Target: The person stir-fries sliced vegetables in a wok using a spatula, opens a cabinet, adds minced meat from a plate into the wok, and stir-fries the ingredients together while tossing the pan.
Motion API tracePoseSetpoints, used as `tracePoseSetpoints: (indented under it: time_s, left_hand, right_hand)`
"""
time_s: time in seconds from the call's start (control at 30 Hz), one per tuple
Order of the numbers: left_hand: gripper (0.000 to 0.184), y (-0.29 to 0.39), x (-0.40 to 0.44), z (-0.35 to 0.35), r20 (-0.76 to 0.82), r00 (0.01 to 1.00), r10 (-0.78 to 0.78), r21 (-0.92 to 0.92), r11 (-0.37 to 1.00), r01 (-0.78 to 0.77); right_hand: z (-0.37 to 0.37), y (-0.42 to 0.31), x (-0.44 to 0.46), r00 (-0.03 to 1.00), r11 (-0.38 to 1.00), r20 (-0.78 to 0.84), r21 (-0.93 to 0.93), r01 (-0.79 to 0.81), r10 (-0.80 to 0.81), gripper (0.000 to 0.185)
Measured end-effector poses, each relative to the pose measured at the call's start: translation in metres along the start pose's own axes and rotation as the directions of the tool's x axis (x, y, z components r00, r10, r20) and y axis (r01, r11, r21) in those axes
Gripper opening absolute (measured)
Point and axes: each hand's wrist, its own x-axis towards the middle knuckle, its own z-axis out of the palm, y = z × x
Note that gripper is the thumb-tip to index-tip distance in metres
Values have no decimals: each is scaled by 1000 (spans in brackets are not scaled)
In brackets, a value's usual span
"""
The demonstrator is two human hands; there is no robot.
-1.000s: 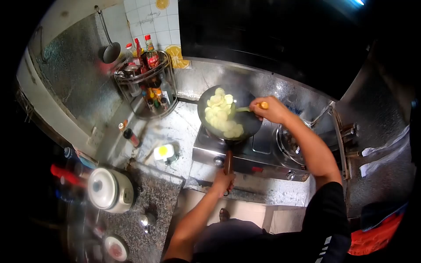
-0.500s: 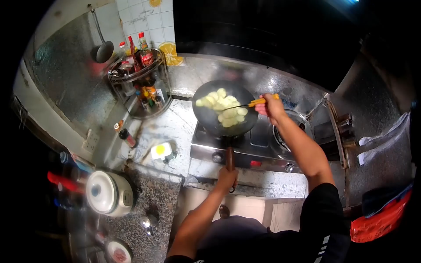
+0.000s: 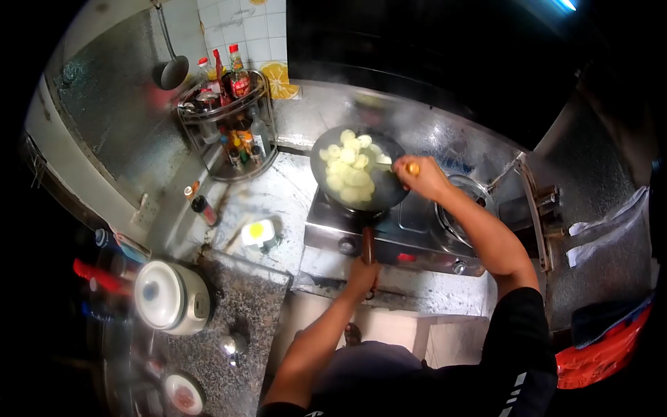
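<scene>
A dark wok [image 3: 390, 189] sits on the left burner of the gas stove [image 3: 324, 235]. Pale round slices [image 3: 351, 170], perhaps potato, are bunched in its left and middle part. My left hand [image 3: 363, 276] is closed around the wok's brown handle [image 3: 368, 244], which points toward me. Over the wok's right rim, my right hand [image 3: 424, 179] grips a spatula by its yellow-orange handle [image 3: 414, 169]. The spatula's handle is now seen nearly end-on, and its blade is hidden or blurred among the slices.
Left of the stove stand a white container with a yellow spot [image 3: 258, 233] and a dark sauce bottle [image 3: 204, 210]. A corner rack [image 3: 226, 111] holds several bottles. A rice cooker [image 3: 170, 297] and a plate of meat-like food [image 3: 184, 394] rest on the left counter.
My right hand has turned and shifted slightly left and down over the wok. The slices have moved toward the wok's left side. My left hand keeps its hold on the handle.
</scene>
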Motion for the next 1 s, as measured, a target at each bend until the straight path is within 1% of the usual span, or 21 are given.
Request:
tracePoseSetpoints:
  time_s: [0.03, 0.07, 0.1, 0.13, 0.17, 0.23, 0.27, 0.3, 0.37, 0.4, 0.43, 0.5, 0.53, 0.57, 0.63, 0.7, 0.73, 0.77, 0.83, 0.93, 1.0]
  left_hand:
    - [10, 1, 4, -2, 8, 1000, -12, 5, 1000, 12]
    - [10, -1, 5, -3, 2, 1000, -14, -3, 1000, 14]
    - [10, -5, 5, -5, 9, 1000, -4, 0, 1000, 4]
    - [9, -6, 5, -6, 21, 1000, 11, 8, 1000, -11]
    - [9, -7, 5, -5, 24, 1000, 6, 11, 1000, -6]
    - [8, -7, 4, -3, -23, 1000, 0, 7, 1000, 0]
    - [8, -7, 2, -2, -21, 1000, -1, 10, 1000, 1]
    - [8, -5, 1, -1, -20, 1000, -2, 13, 1000, 2]
    - [8, -4, 2, 1, -18, 1000, 3, 20, 1000, -3]
    - [8, -5, 2, 1, -30, 1000, 1, 34, 999, 0]
    - [8, -6, 2, 2, -42, 999, -2, 46, 999, 4]
    - [8, -4, 1, 3, -58, 998, -5, 46, 999, 7]
    - [8, -4, 0, 3, -74, 997, -6, 42, 999, 9]
    - [8, -6, 3, 2, -77, 997, -7, 37, 999, 10]
    - [14, -12, 6, -3, 1, 1000, -4, 41, 999, 4]
    - [14, -9, 4, -2, -12, 1000, -13, 25, 1000, 14]
    - [13, -7, 4, 0, -26, 999, -20, 9, 1000, 20]
    - [13, -6, 3, 0, -27, 999, -20, 8, 1000, 20]
    - [13, -4, 2, 0, -2, 1000, -8, 15, 1000, 8]
    - [13, 0, 0, -1, -4, 1000, -9, 36, 999, 9]
    - [13, 3, 3, -2, -2, 1000, -11, 24, 1000, 11]
  right_hand:
    - [-7, -8, 0, 1000, 1000, 0, -1, 11, -11, 21]
    - [-19, -18, -6, 981, 969, 21, -155, 194, -193, 21]
    - [-32, -29, -15, 932, 885, 66, -295, 360, -357, 21]
    - [-48, -40, -18, 989, 977, 72, -159, 143, -133, 22]
    - [-65, -49, -16, 989, 995, 109, -25, -94, 96, 23]
    - [-94, -56, -8, 940, 940, 100, 71, -333, 326, 23]
    - [-101, -47, -1, 923, 923, 81, 52, -381, 376, 24]
    - [-100, -39, 3, 923, 923, 77, 54, -381, 376, 24]
    - [-88, -21, 12, 845, 813, 113, 233, -533, 522, 25]
    - [-71, -12, 13, 837, 771, 96, 343, -536, 538, 26]
    - [-50, 0, 13, 809, 668, 100, 511, -541, 579, 24]
    - [-18, 27, 16, 785, 545, -31, 736, -401, 619, 24]
    - [-15, 34, 15, 777, 500, -54, 792, -349, 628, 23]
    - [-23, 40, 15, 778, 502, -50, 790, -353, 626, 23]
    - [-55, 37, 15, 823, 560, -38, 750, -352, 567, 23]
    - [-90, 11, 10, 839, 673, -23, 608, -420, 544, 24]
    - [-99, -14, 5, 852, 749, -33, 494, -441, 523, 26]
    - [-101, -24, 4, 852, 750, -32, 493, -441, 522, 26]
    - [-98, -37, 5, 861, 843, 45, 183, -505, 506, 26]
    - [-52, -16, 12, 885, 870, -40, 212, -446, 463, 25]
    - [-13, 8, 9, 926, 851, -52, 416, -320, 374, 21]
